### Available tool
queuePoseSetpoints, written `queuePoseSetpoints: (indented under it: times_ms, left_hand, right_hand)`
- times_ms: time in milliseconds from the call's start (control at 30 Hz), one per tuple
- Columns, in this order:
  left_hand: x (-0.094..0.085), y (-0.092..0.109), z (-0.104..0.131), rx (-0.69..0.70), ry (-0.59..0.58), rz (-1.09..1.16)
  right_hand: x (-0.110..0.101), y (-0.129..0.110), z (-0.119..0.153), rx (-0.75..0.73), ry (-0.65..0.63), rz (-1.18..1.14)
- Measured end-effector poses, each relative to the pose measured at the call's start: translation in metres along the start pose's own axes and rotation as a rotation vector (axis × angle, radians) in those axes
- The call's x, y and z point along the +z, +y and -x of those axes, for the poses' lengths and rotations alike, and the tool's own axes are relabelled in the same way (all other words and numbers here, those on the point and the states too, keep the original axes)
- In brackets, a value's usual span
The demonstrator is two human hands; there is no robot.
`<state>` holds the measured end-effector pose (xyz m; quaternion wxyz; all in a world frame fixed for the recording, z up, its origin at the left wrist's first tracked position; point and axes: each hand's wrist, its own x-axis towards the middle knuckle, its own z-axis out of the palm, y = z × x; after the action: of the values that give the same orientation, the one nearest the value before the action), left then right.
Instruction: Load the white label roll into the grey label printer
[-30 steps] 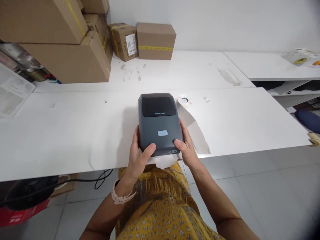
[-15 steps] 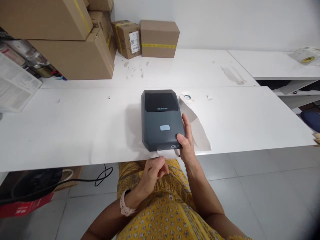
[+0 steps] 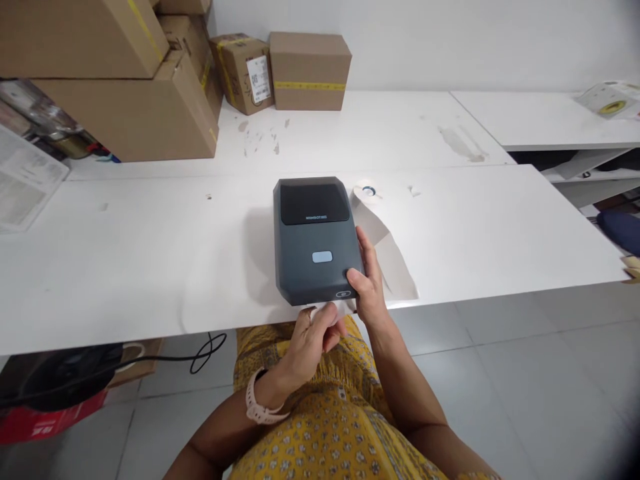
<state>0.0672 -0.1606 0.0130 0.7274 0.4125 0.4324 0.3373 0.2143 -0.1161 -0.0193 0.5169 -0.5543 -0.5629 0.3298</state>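
Note:
A dark grey label printer (image 3: 320, 240) with a glossy black window and a light button is held near the front edge of the table. My right hand (image 3: 369, 283) grips its right side, thumb on top near the front corner. At its front, my left hand (image 3: 317, 333) pinches the white label paper (image 3: 341, 308) that sticks out below the printer's edge; the fingers cover much of this paper. Right of the printer, a small roll (image 3: 369, 191) lies beside a curled strip of white backing paper (image 3: 393, 260), partly behind my right hand.
Cardboard boxes (image 3: 125, 120) are stacked at the back left, with two smaller boxes (image 3: 310, 70) against the wall. A clear plastic container (image 3: 25, 180) stands at the far left. A label roll (image 3: 611, 103) sits at the far right. Below the table hangs a black cable (image 3: 170, 361).
My left hand has moved up to the printer's front edge and closed on the paper there. My right hand keeps its grip on the printer. The view has shifted slightly.

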Motion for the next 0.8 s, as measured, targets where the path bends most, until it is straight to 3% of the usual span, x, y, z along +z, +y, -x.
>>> queuePoseSetpoints:
  times_ms: [133,233,333,400,500,667,733,800]
  left_hand:
    - [-0.01,-0.004,-0.001,-0.021,-0.067,-0.034]
    - [-0.021,-0.003,0.002,-0.094,-0.214,-0.096]
    - [-0.035,0.002,0.01,-0.059,-0.34,-0.179]
    - [-0.045,0.004,0.018,0.005,-0.334,-0.207]
    - [-0.059,0.006,0.028,0.184,-0.158,-0.219]
    - [-0.064,0.015,0.019,0.734,0.426,-0.26]
    - [-0.062,0.019,0.009,0.766,0.539,-0.375]
    - [-0.061,0.019,-0.001,0.683,0.493,-0.435]
  right_hand:
    - [-0.003,-0.015,0.004,-0.066,0.03,0.106]
    - [-0.013,-0.038,0.005,-0.247,0.091,0.315]
    - [-0.022,-0.056,0.001,-0.4,0.002,0.494]
    - [-0.025,-0.062,-0.003,-0.411,-0.079,0.558]
    - [-0.023,-0.067,-0.01,-0.405,-0.146,0.6]
    - [-0.018,-0.067,-0.019,-0.466,-0.22,0.631]
    - [-0.019,-0.06,-0.015,-0.472,-0.195,0.585]
    - [-0.022,-0.047,-0.007,-0.435,-0.126,0.452]
